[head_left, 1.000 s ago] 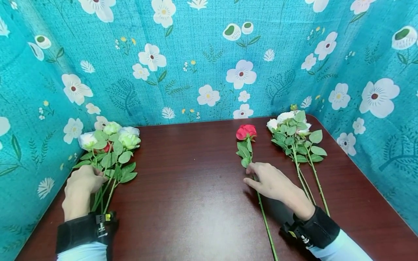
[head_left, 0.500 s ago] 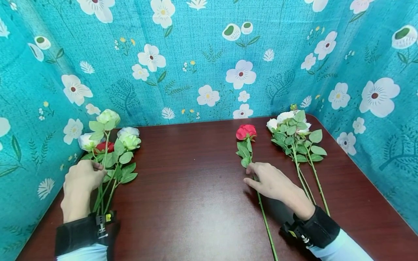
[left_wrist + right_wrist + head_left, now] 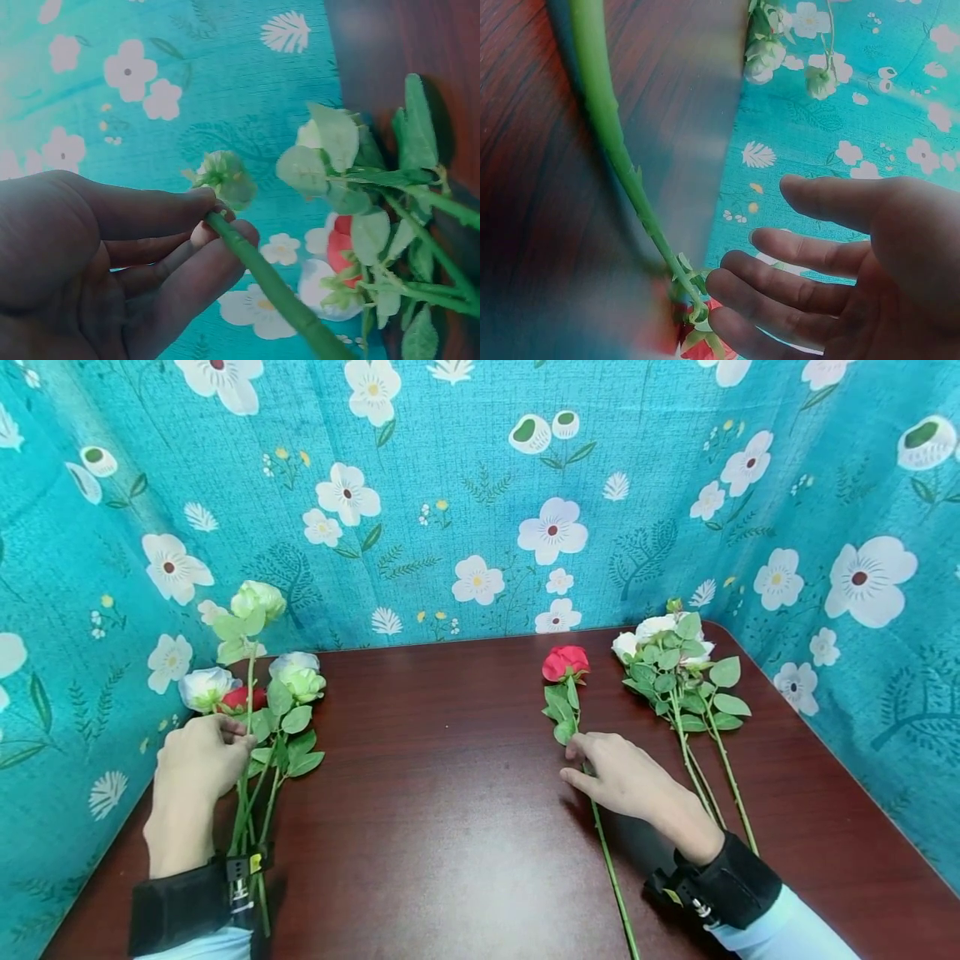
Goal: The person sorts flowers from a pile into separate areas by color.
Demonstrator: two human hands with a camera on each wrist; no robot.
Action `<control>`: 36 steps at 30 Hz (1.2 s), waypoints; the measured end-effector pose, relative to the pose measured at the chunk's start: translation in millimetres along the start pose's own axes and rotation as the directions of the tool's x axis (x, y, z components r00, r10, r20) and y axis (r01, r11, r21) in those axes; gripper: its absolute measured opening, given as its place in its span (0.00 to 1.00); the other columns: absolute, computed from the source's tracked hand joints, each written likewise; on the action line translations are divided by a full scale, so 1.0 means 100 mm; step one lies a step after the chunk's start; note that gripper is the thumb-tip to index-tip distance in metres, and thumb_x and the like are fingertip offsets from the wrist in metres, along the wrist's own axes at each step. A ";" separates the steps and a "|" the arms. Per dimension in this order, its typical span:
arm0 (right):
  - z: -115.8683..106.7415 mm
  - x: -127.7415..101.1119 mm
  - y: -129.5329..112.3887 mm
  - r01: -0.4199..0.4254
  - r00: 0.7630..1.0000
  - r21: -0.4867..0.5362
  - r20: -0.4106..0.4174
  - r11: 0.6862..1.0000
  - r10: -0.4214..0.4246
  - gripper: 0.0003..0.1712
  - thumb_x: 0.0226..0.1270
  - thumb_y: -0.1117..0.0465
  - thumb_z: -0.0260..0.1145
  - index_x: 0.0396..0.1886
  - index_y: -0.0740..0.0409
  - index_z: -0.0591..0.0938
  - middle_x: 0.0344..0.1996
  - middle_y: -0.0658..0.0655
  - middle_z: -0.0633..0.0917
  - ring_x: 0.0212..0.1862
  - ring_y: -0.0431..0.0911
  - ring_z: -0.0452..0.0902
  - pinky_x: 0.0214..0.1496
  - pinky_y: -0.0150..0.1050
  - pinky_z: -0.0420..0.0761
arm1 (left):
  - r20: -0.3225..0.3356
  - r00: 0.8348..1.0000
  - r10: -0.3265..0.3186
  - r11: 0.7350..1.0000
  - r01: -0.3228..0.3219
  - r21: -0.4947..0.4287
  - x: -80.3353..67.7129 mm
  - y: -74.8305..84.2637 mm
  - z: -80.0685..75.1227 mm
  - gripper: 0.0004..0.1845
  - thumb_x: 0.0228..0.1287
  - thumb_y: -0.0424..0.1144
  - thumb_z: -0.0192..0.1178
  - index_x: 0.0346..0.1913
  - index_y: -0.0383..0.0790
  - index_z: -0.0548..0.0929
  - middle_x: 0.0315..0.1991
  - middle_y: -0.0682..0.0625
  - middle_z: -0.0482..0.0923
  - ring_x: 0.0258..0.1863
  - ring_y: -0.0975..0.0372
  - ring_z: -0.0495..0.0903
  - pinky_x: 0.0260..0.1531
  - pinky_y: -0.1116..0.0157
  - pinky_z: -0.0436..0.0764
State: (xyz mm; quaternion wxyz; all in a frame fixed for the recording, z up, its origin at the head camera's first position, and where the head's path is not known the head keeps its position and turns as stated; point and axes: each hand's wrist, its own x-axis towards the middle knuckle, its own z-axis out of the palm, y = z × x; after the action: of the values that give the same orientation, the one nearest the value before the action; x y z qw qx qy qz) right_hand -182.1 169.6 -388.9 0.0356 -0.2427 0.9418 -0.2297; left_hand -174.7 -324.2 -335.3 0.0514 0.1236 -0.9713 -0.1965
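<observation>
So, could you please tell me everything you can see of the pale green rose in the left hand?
The pale green rose has a closed, whitish-green head, a few green leaves just under it and a long green stem. It looks artificial. The left hand pinches the stem between thumb and fingers and holds it nearly upright, its head above the other flowers lying at the table's left edge.

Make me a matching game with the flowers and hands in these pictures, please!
Things:
1. pale green rose
2. red rose
3. white roses
4. right hand

States:
a. lying nearest the table's right edge
b. lifted up, stem pinched by the left hand
c. fingers straight, over a stem
d. lying mid-table, bloom toward the curtain

Pairs: 1-b, 2-d, 3-a, 4-c
</observation>
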 end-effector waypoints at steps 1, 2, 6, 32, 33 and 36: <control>0.00 0.00 0.00 -0.001 1.000 0.000 0.000 1.000 0.001 0.11 0.71 0.57 0.71 0.45 0.59 0.84 0.36 0.52 0.84 0.34 0.41 0.75 0.37 0.41 0.79 | -0.001 1.000 0.002 1.000 -0.002 -0.001 -0.01 0.02 -0.01 0.15 0.74 0.40 0.59 0.46 0.28 0.82 0.39 0.31 0.81 0.34 0.42 0.78 0.25 0.52 0.73; 0.00 0.00 0.00 -0.001 1.000 0.001 0.001 1.000 0.001 0.11 0.71 0.57 0.71 0.45 0.59 0.84 0.36 0.52 0.84 0.34 0.41 0.75 0.37 0.41 0.79 | -0.006 1.000 0.010 1.000 -0.010 0.000 -0.03 0.04 -0.01 0.15 0.74 0.40 0.59 0.46 0.28 0.82 0.39 0.31 0.81 0.34 0.42 0.78 0.25 0.53 0.73; 0.01 0.00 0.00 -0.003 1.000 0.001 0.004 1.000 0.003 0.11 0.71 0.57 0.71 0.45 0.59 0.84 0.36 0.52 0.84 0.34 0.41 0.75 0.37 0.41 0.79 | -0.033 0.998 0.053 0.999 -0.053 -0.010 -0.07 0.12 -0.02 0.14 0.73 0.39 0.59 0.45 0.27 0.82 0.39 0.31 0.82 0.33 0.42 0.79 0.24 0.54 0.73; 0.01 0.00 -0.03 0.002 1.000 0.011 0.023 1.000 -0.002 0.10 0.71 0.57 0.71 0.44 0.60 0.84 0.31 0.48 0.81 0.35 0.46 0.78 0.36 0.41 0.78 | 0.153 0.966 0.210 0.946 -0.161 -0.283 -0.13 0.53 0.12 0.12 0.71 0.35 0.60 0.48 0.27 0.80 0.36 0.40 0.86 0.28 0.58 0.88 0.30 0.63 0.85; 0.01 0.00 -0.03 0.002 1.000 0.010 0.024 1.000 -0.002 0.11 0.71 0.57 0.70 0.44 0.60 0.84 0.31 0.48 0.81 0.35 0.46 0.78 0.36 0.41 0.78 | 0.167 0.964 0.209 0.939 -0.150 -0.310 -0.13 0.55 0.12 0.12 0.71 0.35 0.61 0.49 0.27 0.79 0.37 0.39 0.86 0.29 0.57 0.89 0.31 0.63 0.86; 0.01 0.00 -0.03 0.002 1.000 0.006 0.025 1.000 -0.002 0.11 0.71 0.57 0.70 0.45 0.59 0.84 0.31 0.48 0.81 0.35 0.45 0.78 0.36 0.41 0.79 | 0.185 0.959 0.215 0.912 -0.129 -0.390 -0.14 0.59 0.15 0.13 0.72 0.33 0.62 0.50 0.24 0.78 0.38 0.38 0.85 0.30 0.57 0.89 0.32 0.63 0.87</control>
State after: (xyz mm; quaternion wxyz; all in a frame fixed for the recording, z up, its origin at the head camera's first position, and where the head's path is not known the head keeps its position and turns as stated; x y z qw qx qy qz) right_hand -180.4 167.0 -388.0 0.0479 -0.2466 0.9403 -0.2295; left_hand -176.6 -262.1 -326.3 -0.0185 0.0020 -0.9227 -0.3850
